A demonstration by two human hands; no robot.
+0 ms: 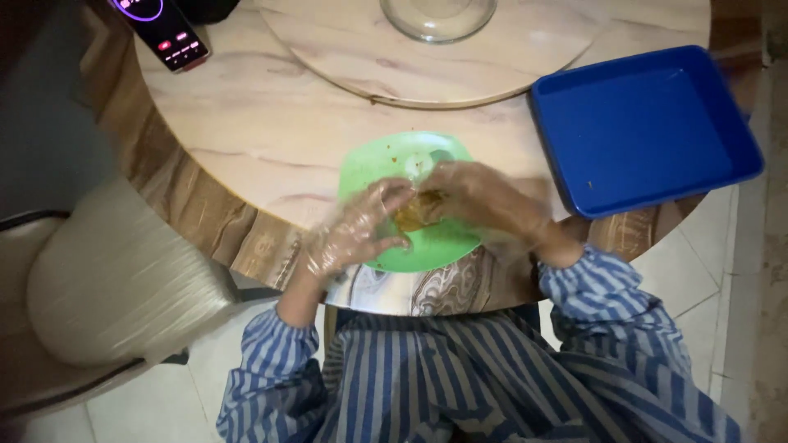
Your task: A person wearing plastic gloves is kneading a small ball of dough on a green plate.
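Striped blue-and-white sleeves [591,299] lie nearest the camera, reaching up to the rim of a round marble-patterned counter [271,131]. Both hands wear thin clear plastic gloves. The left hand [357,230] curls over the near-left edge of a green plate [382,160], fingers bent toward a brownish piece of food [416,212] in the middle of the plate. The right hand [484,201] comes in from the right, blurred, fingers closed around that same piece of food, so both hands pinch it together. Just right of the plate sits a blue rectangular tray [648,123]. Farther off are a glass bowl [437,16] on a round turntable [509,57] and a dark phone [164,29] at far left.
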